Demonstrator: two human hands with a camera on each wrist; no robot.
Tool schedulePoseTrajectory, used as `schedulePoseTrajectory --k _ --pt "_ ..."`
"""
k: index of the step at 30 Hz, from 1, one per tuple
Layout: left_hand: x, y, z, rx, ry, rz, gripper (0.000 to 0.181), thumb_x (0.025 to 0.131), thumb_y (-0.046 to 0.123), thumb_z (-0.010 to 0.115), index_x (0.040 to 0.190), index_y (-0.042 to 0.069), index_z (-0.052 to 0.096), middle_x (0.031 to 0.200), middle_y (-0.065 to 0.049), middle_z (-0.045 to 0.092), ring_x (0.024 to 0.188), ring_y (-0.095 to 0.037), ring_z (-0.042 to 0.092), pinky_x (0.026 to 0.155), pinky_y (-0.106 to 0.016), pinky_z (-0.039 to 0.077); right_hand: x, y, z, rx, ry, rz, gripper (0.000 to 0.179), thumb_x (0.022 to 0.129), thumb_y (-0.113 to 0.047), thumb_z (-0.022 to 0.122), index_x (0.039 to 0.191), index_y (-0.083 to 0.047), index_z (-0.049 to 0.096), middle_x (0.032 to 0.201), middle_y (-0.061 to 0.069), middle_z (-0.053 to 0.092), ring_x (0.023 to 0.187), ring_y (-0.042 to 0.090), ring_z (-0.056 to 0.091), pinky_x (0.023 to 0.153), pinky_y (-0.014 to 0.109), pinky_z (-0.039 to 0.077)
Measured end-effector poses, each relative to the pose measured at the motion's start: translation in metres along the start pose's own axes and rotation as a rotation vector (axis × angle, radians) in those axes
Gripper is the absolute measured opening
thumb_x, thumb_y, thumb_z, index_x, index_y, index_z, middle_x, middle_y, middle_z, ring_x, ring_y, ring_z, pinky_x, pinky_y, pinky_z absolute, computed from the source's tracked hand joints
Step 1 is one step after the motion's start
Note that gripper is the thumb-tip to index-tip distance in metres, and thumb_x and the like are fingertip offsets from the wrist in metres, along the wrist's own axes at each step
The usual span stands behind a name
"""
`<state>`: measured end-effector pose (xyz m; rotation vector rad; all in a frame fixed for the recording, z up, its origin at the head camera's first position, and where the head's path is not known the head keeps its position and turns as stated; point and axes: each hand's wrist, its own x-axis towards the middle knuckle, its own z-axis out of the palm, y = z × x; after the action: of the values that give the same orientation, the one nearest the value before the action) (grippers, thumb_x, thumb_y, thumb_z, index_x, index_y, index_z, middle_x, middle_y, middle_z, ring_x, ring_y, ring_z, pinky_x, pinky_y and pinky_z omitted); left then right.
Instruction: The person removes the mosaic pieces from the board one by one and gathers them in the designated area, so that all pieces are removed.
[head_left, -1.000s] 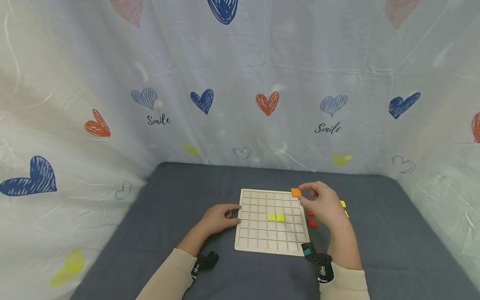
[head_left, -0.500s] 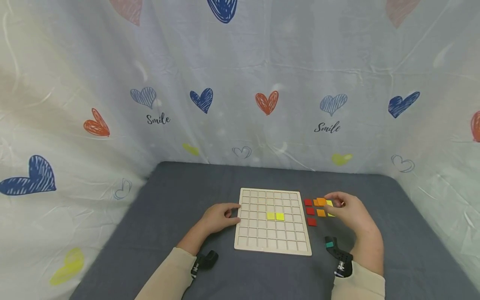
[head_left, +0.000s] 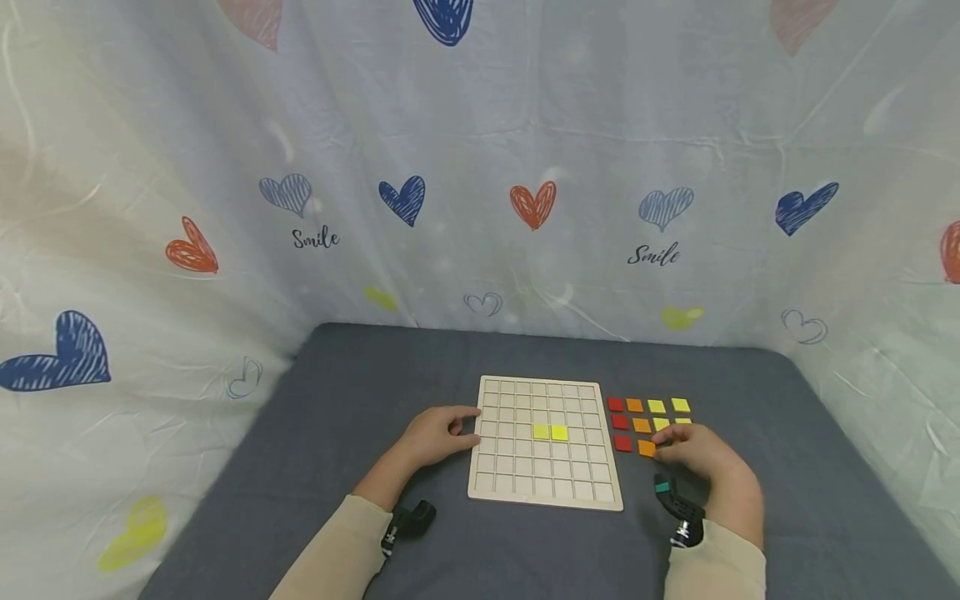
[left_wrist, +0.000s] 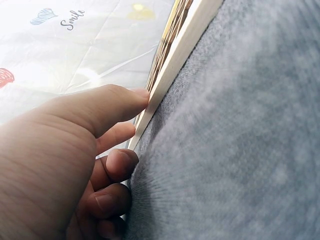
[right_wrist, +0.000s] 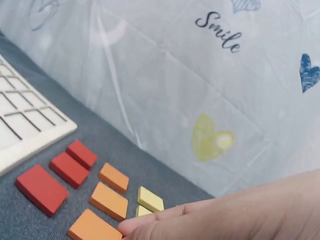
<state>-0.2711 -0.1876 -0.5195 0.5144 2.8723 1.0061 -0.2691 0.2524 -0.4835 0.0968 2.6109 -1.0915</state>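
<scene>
A pale wooden grid board (head_left: 525, 475) lies on the table, with two yellow square tiles (head_left: 559, 432) side by side near its middle. My left hand (head_left: 431, 436) touches the board's left edge with thumb and index finger spread along it. In the left wrist view the thumb (left_wrist: 135, 98) rests against that edge and other fingers curl beneath. To the right of the board, my right hand (head_left: 701, 450) pinches an orange tile (head_left: 646, 448) at its right side, at the near end of the orange column. Part of that tile shows in the right wrist view.
Red tiles (head_left: 619, 422) form a column beside the board. More orange tiles (head_left: 641, 425) and yellow tiles (head_left: 680, 405) lie to their right, some partly behind my right hand. A grey cloth (head_left: 360, 375) covers the table, and a heart-print curtain (head_left: 480, 125) hangs behind.
My right hand has carried the orange tile from over the board to the right, then nearer to me, down to the near end of the orange column. The left hand stays put.
</scene>
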Motion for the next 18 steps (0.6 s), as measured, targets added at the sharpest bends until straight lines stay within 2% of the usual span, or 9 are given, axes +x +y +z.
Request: schedulePoseTrajectory --k 2,8,11,14,18 --pt "0.000 0.000 0.000 -0.003 -0.001 0.000 0.048 0.093 0.036 0.077 0.138 0.020 0.068 0.062 0.008 0.046 0.052 -0.008 0.036 0.056 -0.028 0.032 0.001 0.001 0.001 0.009 0.001 0.021 0.026 0.090 -0.018 0.076 0.110 -0.002 0.070 0.112 0.018 0.062 0.101 0.036 0.051 0.087 0.054 0.040" --pt "0.000 0.001 0.000 0.007 0.005 0.001 0.049 0.093 0.036 0.078 0.138 0.019 0.068 0.061 0.008 0.046 0.052 -0.007 0.036 0.055 -0.028 0.032 0.002 0.001 0.002 0.006 0.022 0.035 0.028 0.088 -0.019 0.078 0.111 -0.003 0.071 0.115 0.021 0.061 0.101 0.037 0.052 0.087 0.054 0.040" --pt "0.000 0.001 -0.001 0.016 0.005 0.002 0.049 0.093 0.036 0.077 0.138 0.019 0.068 0.061 0.008 0.046 0.052 -0.007 0.036 0.055 -0.028 0.032 0.001 -0.001 0.001 -0.002 0.046 0.001 0.032 0.088 -0.020 0.077 0.113 -0.001 0.071 0.098 0.016 0.059 0.092 0.032 0.051 0.079 0.048 0.039" --pt "0.000 0.001 -0.001 0.016 0.004 0.002 0.049 0.093 0.036 0.077 0.138 0.019 0.068 0.062 0.008 0.046 0.052 -0.007 0.036 0.055 -0.028 0.032 -0.003 -0.009 -0.001 -0.020 0.075 -0.042 0.037 0.091 -0.023 0.076 0.118 0.001 0.069 0.086 0.010 0.049 0.085 0.028 0.048 0.072 0.042 0.036" --pt "0.000 0.001 -0.001 0.015 0.005 0.005 0.048 0.093 0.036 0.077 0.137 0.019 0.068 0.062 0.008 0.047 0.052 -0.007 0.036 0.055 -0.028 0.032 -0.008 -0.023 -0.003 -0.046 0.113 -0.099 0.041 0.094 -0.029 0.075 0.122 0.000 0.068 0.081 0.006 0.044 0.079 0.025 0.046 0.068 0.040 0.035"
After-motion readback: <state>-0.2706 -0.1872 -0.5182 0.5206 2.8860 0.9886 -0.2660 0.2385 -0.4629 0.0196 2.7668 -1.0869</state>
